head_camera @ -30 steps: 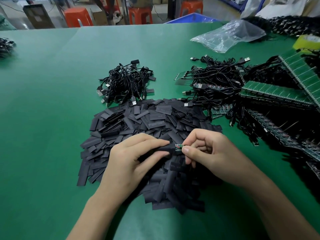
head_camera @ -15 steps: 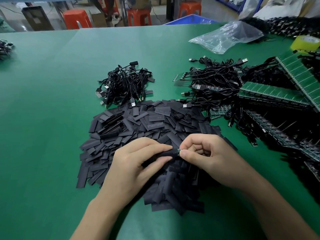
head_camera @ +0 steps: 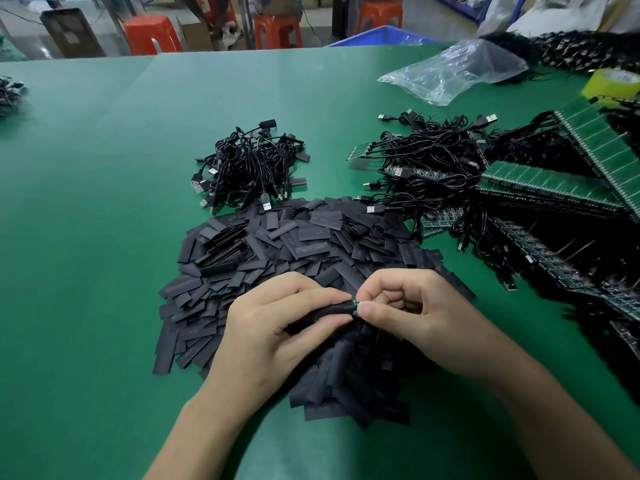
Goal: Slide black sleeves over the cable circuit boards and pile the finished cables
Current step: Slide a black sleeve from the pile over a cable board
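Observation:
My left hand (head_camera: pixel 273 336) pinches a black sleeve (head_camera: pixel 334 310) between thumb and fingers above the heap of loose black sleeves (head_camera: pixel 277 258). My right hand (head_camera: pixel 412 313) pinches the small green circuit board (head_camera: pixel 356 304) at the sleeve's right end; only a sliver of the board shows. A pile of sleeved black cables (head_camera: pixel 249 168) lies behind the heap. To the right lies a tangle of unsleeved cables (head_camera: pixel 436 161) beside green board panels (head_camera: pixel 540 185).
A clear plastic bag (head_camera: pixel 453 69) lies at the back right, with a yellow tape roll (head_camera: pixel 613 83) at the far right edge. More black cables (head_camera: pixel 8 95) sit at the left edge. Orange stools (head_camera: pixel 152 34) stand beyond the green table (head_camera: pixel 86 237).
The sleeve has slid further over the circuit board, so less green shows. Both hands stayed together over the heap.

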`<move>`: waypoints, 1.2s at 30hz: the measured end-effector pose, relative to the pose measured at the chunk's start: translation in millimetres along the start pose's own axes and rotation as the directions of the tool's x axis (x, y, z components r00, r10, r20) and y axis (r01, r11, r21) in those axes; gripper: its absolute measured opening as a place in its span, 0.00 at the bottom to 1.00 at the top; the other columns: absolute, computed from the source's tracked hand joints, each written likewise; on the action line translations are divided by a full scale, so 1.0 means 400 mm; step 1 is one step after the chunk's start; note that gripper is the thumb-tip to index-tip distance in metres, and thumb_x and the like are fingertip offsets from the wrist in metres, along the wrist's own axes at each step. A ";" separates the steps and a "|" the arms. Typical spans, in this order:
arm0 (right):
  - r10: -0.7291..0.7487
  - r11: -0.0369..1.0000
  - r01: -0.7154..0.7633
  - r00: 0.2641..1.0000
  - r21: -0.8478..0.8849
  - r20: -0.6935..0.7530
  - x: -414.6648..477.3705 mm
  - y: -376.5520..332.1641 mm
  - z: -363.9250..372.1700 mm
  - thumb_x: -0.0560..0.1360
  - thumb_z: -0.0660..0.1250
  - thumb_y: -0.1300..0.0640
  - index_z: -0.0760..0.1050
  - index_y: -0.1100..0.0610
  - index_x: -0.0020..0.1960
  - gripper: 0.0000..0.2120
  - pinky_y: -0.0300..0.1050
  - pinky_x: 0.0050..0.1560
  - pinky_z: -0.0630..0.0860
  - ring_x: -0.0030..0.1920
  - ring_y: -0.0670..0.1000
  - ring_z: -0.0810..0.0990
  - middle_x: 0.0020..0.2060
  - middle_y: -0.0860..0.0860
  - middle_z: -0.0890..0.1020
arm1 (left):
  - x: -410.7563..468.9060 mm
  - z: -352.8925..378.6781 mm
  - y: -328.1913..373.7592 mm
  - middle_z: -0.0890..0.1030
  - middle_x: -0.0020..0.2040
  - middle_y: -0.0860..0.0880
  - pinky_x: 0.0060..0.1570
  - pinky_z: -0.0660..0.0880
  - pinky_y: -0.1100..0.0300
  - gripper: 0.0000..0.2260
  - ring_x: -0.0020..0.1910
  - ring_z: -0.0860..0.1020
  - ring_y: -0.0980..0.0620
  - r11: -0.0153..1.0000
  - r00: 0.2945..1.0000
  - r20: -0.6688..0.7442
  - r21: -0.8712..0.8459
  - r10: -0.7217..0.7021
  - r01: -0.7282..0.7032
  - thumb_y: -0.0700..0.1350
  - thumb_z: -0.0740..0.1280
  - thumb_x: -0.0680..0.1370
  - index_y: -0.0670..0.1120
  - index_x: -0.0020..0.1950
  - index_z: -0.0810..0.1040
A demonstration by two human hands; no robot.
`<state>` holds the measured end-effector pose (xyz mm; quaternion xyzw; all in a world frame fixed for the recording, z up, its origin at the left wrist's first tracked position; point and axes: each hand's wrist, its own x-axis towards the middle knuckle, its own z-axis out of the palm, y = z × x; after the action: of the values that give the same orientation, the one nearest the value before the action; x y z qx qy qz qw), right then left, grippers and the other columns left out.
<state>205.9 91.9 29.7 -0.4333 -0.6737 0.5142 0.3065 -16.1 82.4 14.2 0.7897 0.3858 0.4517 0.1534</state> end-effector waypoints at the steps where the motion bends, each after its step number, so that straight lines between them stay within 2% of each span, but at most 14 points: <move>1: 0.002 1.000 -0.002 1.000 -0.004 0.001 -0.001 -0.001 0.000 0.77 0.69 0.51 0.80 0.51 0.44 0.05 0.36 0.37 0.68 0.35 0.46 0.71 0.33 0.47 0.75 | 0.000 0.001 0.000 0.83 0.47 0.54 0.45 0.77 0.61 0.08 0.46 0.82 0.56 1.000 1.000 0.000 -0.003 0.000 0.000 0.47 0.76 0.77 0.46 0.54 0.87; 11: 0.016 1.000 -0.016 1.000 -0.014 0.014 -0.002 -0.002 0.002 0.76 0.70 0.51 0.81 0.51 0.45 0.04 0.44 0.40 0.69 0.36 0.49 0.71 0.33 0.49 0.76 | 0.001 0.004 0.003 0.84 0.47 0.53 0.48 0.77 0.62 0.08 0.47 0.82 0.57 1.000 0.998 0.064 0.002 0.012 -0.013 0.45 0.75 0.76 0.46 0.54 0.88; 14: 0.000 1.000 0.000 1.000 -0.013 0.013 -0.002 -0.004 0.000 0.77 0.70 0.51 0.81 0.51 0.45 0.04 0.45 0.40 0.70 0.36 0.49 0.72 0.34 0.56 0.77 | 0.002 0.006 0.002 0.84 0.48 0.54 0.49 0.77 0.63 0.07 0.47 0.82 0.57 1.000 0.999 0.048 -0.006 -0.002 0.003 0.44 0.76 0.76 0.46 0.54 0.87; 18: -0.050 0.998 0.048 0.997 -0.038 -0.061 -0.005 -0.007 -0.002 0.78 0.71 0.53 0.82 0.51 0.48 0.03 0.44 0.43 0.78 0.37 0.49 0.81 0.36 0.49 0.84 | 0.005 0.002 -0.001 0.84 0.48 0.57 0.49 0.76 0.65 0.07 0.47 0.82 0.58 0.998 0.998 -0.030 -0.031 -0.053 0.052 0.45 0.76 0.75 0.48 0.53 0.87; 20: -0.083 0.994 0.076 0.992 -0.083 -0.092 -0.006 -0.009 -0.001 0.79 0.70 0.56 0.82 0.51 0.47 0.03 0.40 0.44 0.79 0.38 0.48 0.84 0.37 0.49 0.85 | 0.004 0.000 -0.003 0.83 0.49 0.57 0.49 0.75 0.66 0.08 0.47 0.82 0.58 0.997 0.997 -0.042 -0.044 -0.072 0.070 0.45 0.76 0.75 0.48 0.53 0.87; 29: -0.051 0.995 0.045 0.996 -0.085 -0.069 -0.004 -0.014 0.012 0.80 0.70 0.60 0.80 0.53 0.43 0.08 0.37 0.40 0.75 0.34 0.45 0.80 0.32 0.49 0.82 | 0.000 0.006 0.003 0.84 0.46 0.51 0.46 0.78 0.60 0.08 0.45 0.82 0.55 1.000 0.999 -0.029 0.020 -0.018 0.019 0.44 0.76 0.75 0.44 0.52 0.87; 36: -0.028 0.996 0.024 0.998 -0.085 -0.052 -0.003 -0.011 0.012 0.79 0.70 0.57 0.81 0.52 0.42 0.07 0.38 0.40 0.75 0.34 0.45 0.80 0.32 0.48 0.82 | -0.004 0.008 0.002 0.84 0.47 0.52 0.48 0.77 0.64 0.08 0.46 0.81 0.56 0.997 1.000 -0.023 0.072 0.011 -0.009 0.44 0.76 0.75 0.43 0.53 0.88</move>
<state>201.1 88.4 32.6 -0.4506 -0.6920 0.4695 0.3125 -13.4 80.9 11.9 0.7913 0.3995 0.4476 0.1184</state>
